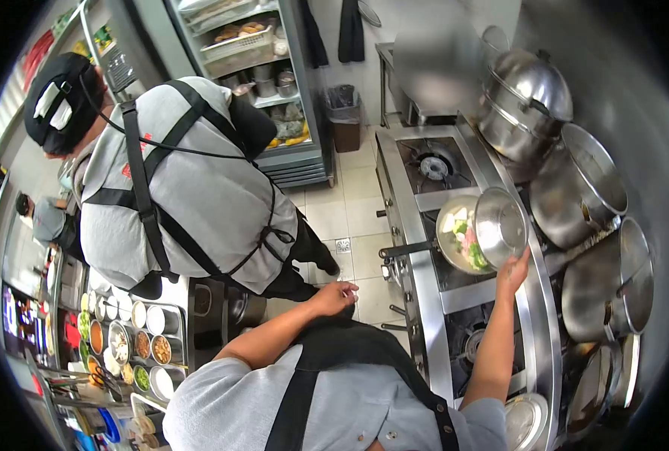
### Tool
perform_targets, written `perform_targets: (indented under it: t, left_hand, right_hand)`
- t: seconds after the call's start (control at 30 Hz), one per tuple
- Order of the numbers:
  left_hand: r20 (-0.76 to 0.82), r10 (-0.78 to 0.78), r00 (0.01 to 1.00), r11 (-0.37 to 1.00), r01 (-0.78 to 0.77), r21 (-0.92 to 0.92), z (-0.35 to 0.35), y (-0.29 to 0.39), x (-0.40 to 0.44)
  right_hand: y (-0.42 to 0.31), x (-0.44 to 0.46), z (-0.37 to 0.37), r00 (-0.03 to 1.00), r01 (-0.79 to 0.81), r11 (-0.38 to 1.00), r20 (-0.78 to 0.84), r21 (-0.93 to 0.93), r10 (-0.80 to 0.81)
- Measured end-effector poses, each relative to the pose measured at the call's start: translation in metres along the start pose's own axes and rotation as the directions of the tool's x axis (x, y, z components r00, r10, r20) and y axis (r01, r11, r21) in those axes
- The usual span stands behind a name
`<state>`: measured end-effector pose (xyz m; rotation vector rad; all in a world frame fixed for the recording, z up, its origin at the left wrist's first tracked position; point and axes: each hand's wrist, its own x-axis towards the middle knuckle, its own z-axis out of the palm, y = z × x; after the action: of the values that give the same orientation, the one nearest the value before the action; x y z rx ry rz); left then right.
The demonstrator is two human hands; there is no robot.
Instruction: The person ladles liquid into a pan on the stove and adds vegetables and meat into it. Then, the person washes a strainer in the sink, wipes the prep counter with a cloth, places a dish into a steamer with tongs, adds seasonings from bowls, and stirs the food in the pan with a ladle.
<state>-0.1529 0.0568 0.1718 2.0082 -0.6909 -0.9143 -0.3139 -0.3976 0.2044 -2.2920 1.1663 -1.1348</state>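
Note:
My right hand (512, 273) grips the rim of a steel bowl (498, 224), which is tilted over a frying pan (447, 252) on the stove. Pale pieces, green vegetables and pink pieces (469, 242) lie in the pan beside the bowl's edge. The pan's dark handle points left, past the stove's front edge, with no hand on it. My left hand (336, 298) hangs over the floor left of the stove, its fingers curled; whether anything is between them is too small to tell.
A co-worker (176, 180) stands close on the left, back turned. Large steel pots (526, 105) line the stove's (455, 301) far side. An open fridge (263, 83) and a bin (345, 124) stand ahead. Ingredient containers (161, 349) sit at lower left.

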Motion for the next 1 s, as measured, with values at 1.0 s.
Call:
perform_targets:
  t: [1.0]
  left_hand:
    - [-0.19, -0.079, 0.979, 0.989, 0.052, -0.141, -0.069, -0.086, -0.017]
  right_hand:
    - [-0.024, -0.057, 0.014, 0.612, -0.589, 0.236, 0.237, 0.773, 0.755]
